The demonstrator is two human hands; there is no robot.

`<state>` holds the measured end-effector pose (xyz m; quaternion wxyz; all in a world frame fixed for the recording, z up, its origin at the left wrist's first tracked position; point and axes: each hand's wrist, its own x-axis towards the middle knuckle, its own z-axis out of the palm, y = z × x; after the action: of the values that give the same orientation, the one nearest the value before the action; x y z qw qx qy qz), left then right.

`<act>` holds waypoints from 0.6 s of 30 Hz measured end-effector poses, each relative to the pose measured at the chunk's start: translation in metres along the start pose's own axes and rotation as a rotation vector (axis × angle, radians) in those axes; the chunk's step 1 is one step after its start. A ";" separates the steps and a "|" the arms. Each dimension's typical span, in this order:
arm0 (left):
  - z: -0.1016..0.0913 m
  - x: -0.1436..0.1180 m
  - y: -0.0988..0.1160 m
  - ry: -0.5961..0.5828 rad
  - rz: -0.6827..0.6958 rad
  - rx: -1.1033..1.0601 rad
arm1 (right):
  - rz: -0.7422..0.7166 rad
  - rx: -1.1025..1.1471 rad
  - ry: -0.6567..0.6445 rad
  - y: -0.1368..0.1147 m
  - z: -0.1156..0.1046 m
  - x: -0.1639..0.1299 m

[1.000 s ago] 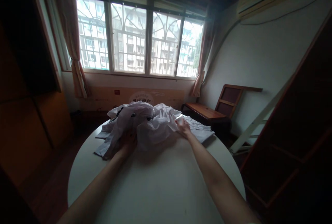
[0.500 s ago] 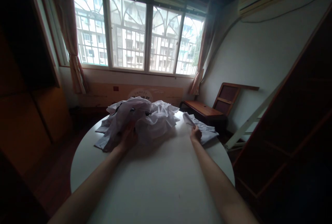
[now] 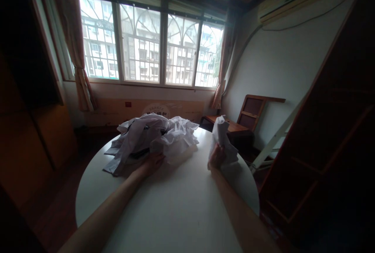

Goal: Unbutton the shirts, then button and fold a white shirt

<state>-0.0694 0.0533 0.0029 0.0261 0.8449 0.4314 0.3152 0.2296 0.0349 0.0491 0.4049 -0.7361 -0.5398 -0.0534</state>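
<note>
On the round white table [image 3: 175, 214] lies a heap of crumpled white clothes [image 3: 146, 136], some with dark patches. My left hand [image 3: 152, 163] rests on the table at the front edge of this heap, fingers stretched toward the right and touching or very near the cloth. To the right, my right hand [image 3: 216, 157] is closed around a separate white garment [image 3: 225, 149]. Part of that garment stands up above the fist, and the rest hangs or lies to the right of it. Its exact kind is hard to make out.
Behind the table stand a low wooden bench [image 3: 234, 126] and a barred window [image 3: 140, 50] with curtains. A white ladder-like frame [image 3: 272, 143] and a dark wooden panel [image 3: 316, 147] lean at the right. A yellow-brown cabinet [image 3: 43, 139] is on the left.
My right hand has raised its garment, which now stands upright above the fist. My left hand has come out from the heap's folds to its front edge. The view has shifted slightly.
</note>
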 end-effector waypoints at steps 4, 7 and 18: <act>-0.010 0.001 0.004 0.162 -0.173 -0.042 | -0.403 0.250 -0.031 -0.039 -0.011 -0.018; -0.022 0.000 0.002 0.382 -0.330 -0.020 | -0.698 0.310 -0.419 -0.064 -0.010 -0.039; -0.040 0.002 0.023 0.413 -0.179 -0.184 | -0.464 0.237 -0.510 -0.055 0.022 -0.044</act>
<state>-0.0748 0.0309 0.0432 0.0420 0.7151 0.4701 0.5156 0.1576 0.0213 0.0408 0.3167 -0.5318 -0.7784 0.1045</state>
